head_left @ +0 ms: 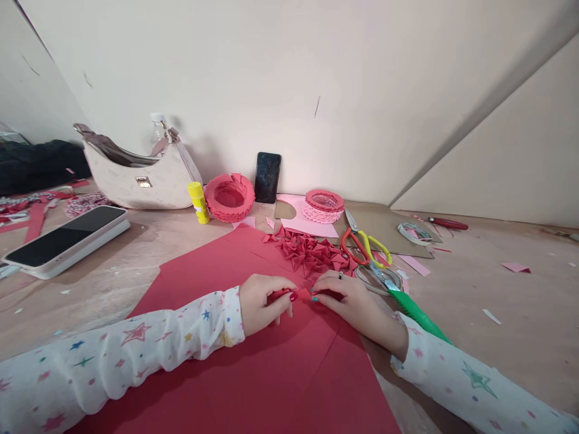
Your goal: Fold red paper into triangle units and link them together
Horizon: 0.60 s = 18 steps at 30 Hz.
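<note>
Between my two hands is a small piece of red paper [304,295], partly covered by fingers. My left hand [266,301] pinches its left side with thumb and fingertips. On the right side, my right hand [344,295] grips the same piece between thumb and fingers; a ring is on one finger. Both hands are just above large red paper sheets [253,374]. Right behind them is a heap of folded red paper triangles [312,250]. Scissors with red and yellow handles [357,241] and a green-handled cutter [414,310] lie beside my right hand.
Along the wall stand a white handbag [140,184], a yellow glue stick [199,203], a red paper ring [230,198], a leaning black phone [268,178] and a pink-and-red paper ring [322,207]. Another phone [70,238] lies left. Tape rolls [414,234] and paper scraps are right.
</note>
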Motion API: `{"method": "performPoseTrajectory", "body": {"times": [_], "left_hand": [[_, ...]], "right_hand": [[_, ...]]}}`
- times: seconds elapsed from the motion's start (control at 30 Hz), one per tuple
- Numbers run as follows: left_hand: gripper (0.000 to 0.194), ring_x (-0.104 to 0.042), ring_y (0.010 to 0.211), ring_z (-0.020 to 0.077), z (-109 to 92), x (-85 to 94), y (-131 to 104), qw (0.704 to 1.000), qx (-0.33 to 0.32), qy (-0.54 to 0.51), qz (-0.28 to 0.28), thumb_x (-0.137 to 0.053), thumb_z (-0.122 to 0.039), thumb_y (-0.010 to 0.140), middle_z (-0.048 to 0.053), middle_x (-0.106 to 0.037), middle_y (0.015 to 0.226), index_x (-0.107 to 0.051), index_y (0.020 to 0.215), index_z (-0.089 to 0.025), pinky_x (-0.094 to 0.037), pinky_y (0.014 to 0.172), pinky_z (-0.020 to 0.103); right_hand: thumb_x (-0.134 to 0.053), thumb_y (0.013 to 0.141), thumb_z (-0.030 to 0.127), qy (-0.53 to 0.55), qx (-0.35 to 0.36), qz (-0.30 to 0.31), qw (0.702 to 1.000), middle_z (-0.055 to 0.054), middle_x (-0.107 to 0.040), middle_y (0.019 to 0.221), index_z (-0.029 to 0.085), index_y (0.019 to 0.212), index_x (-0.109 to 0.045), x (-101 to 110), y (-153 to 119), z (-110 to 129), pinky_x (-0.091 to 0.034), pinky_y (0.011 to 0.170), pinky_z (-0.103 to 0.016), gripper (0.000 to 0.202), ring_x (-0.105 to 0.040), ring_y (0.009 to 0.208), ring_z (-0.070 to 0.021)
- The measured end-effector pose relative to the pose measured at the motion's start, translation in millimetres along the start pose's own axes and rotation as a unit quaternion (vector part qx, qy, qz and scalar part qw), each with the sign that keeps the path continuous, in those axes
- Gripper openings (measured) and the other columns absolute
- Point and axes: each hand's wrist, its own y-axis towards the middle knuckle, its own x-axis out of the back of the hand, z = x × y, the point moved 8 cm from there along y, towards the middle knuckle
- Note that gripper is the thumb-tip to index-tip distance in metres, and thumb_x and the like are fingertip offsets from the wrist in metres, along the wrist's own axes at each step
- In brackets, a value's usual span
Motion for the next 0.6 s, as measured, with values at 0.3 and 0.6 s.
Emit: {"method": "performPoseTrajectory", "body": {"times": [0.3, 0.6], "left_hand": [[0.018, -0.050, 0.038, 0.0044, 2.1, 0.0, 0.4, 1.000, 0.006, 0.009, -0.002, -0.038, -0.022, 0.079, -0.001, -0.059, 0.057, -0.054, 0.077, -0.014, -0.042, 0.046, 0.014], [0.018, -0.049, 0.038, 0.0045, 1.4, 0.7, 0.2, 1.000, 0.007, 0.011, 0.000, -0.038, -0.020, 0.078, -0.001, -0.059, 0.057, -0.054, 0.078, -0.013, -0.041, 0.045, 0.014]], "right_hand": [[-0.043, 0.079, 0.017, 0.026, 0.020, 0.018, 0.999, -0.002, -0.057, 0.083, 0.020, 0.076, -0.057, 0.7, -0.6, 8.5, -0.043, 0.070, -0.021, 0.015, -0.053, 0.078, -0.0099], [-0.042, 0.079, 0.016, 0.045, 0.008, 0.027, 0.999, -0.001, -0.058, 0.091, 0.023, 0.092, -0.055, -4.9, -2.1, 0.1, -0.043, 0.074, -0.023, 0.021, -0.054, 0.083, -0.0103]]}}
